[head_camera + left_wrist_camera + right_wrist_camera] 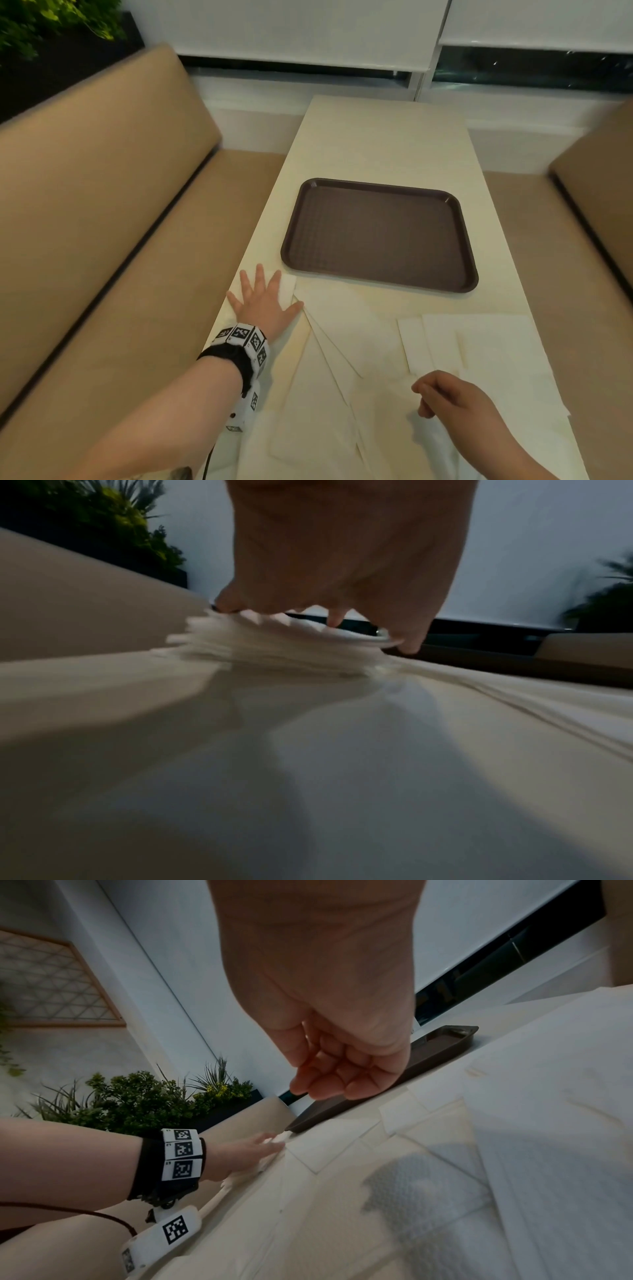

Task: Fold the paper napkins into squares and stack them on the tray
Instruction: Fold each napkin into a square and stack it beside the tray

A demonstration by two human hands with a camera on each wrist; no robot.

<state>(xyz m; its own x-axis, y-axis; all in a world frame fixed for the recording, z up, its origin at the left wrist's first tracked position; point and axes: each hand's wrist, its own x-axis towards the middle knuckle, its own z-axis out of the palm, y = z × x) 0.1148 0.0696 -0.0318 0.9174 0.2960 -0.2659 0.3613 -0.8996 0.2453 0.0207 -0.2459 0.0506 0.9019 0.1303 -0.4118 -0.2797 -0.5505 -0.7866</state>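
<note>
**Napkins fanned, tray waiting**

Slippage is what we are risking here: our left hand (263, 301) is pressing flat, fingers spread, on the far-left corner of the napkins (342, 359), and thin sheets could be sliding together off the surface (376, 137) edge just beside it. Our right hand (445, 397) is hovering above them, fingers loosely curled, gripping nothing. The napkins are lying overlapped near us, fanning out from under the left hand, long edges running toward us. The tray (379, 236) is sitting just beyond, bare.
</note>
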